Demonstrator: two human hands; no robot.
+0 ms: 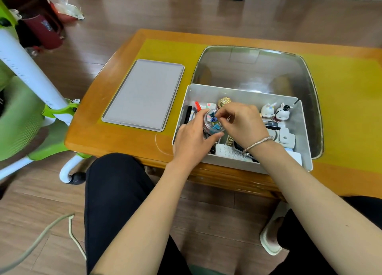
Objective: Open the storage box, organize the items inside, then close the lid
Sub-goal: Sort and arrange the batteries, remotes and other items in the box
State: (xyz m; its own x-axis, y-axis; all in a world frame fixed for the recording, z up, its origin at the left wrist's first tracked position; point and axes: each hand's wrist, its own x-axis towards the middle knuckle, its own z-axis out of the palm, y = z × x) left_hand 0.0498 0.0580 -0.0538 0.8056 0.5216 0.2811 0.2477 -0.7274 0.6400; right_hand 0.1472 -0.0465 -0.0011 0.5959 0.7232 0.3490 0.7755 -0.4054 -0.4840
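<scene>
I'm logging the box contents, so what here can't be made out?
- Head view: the storage box floor under the left hand and right hand is hidden.
- Clear jar: clips inside too small to count.
- White remote: partly covered by the right wrist; labels unreadable.

Evenly and brightly lit by soft daylight from the far side of the room, with pale reflections streaking the glossy floor (206,10) up top. Glare on the sunken glass panel (254,68) in the table (124,138), washing out its far end. Shadows faint and soft-edged, darkest under the table's near edge. Strong wide-angle bending toward the borders, curving the table edges. Slight motion blur on the green chair (18,117) at left; sharp around the storage box (303,130) in the middle.
</scene>
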